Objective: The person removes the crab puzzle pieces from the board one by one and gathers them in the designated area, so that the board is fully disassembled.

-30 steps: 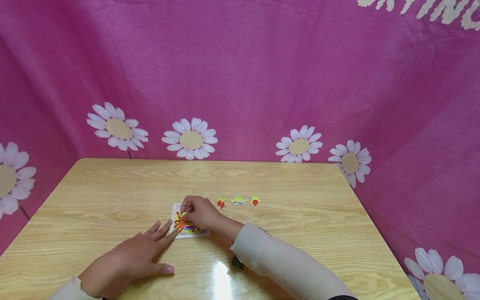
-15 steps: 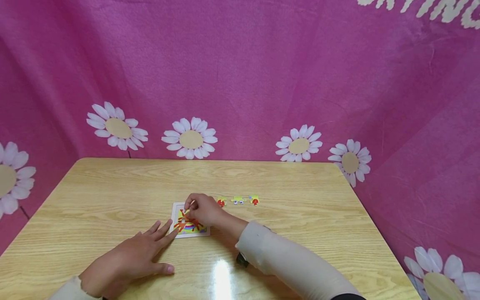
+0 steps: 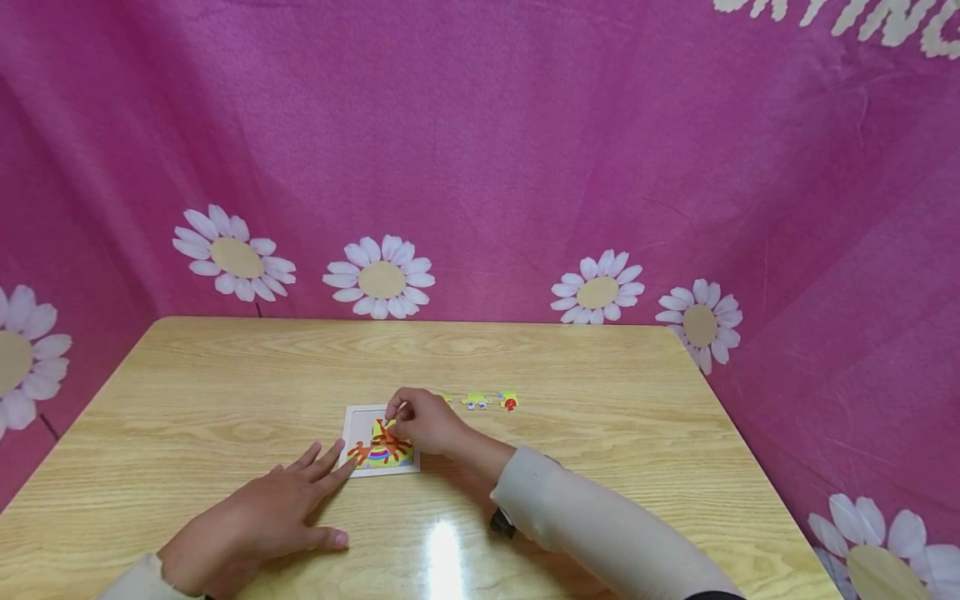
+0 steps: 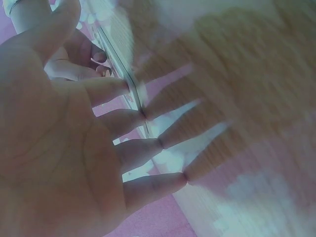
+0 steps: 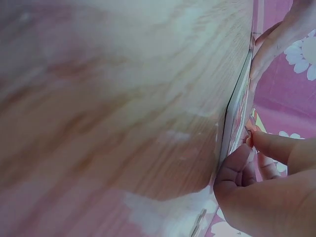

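Observation:
A jigsaw puzzle in a white-bordered tray (image 3: pixel 384 472) lies on the table, its lower part filled with a red crab-like shape and a rainbow. Its upper left shows bare backing. My right hand (image 3: pixel 429 423) pinches a yellow and orange puzzle piece (image 5: pixel 257 121) between thumb and fingers, low over the tray's right half. That hand covers the tray's upper right corner. My left hand (image 3: pixel 273 508) lies flat with fingers spread, its fingertips at the tray's left border. In the left wrist view its straight fingers (image 4: pixel 143 150) touch the tabletop.
To the right of the tray lie loose puzzle pieces: a yellow one with eyes (image 3: pixel 476 402), a yellow and red one (image 3: pixel 509 402), and another (image 3: pixel 447 399) mostly behind the right hand. A pink curtain (image 3: pixel 480 167) with daisies hangs behind the wooden table (image 3: pixel 600 400).
My right hand has shifted to the right across the tray with the pinched piece, uncovering the tray's upper left and covering more of the nearest loose piece. The left hand stays put.

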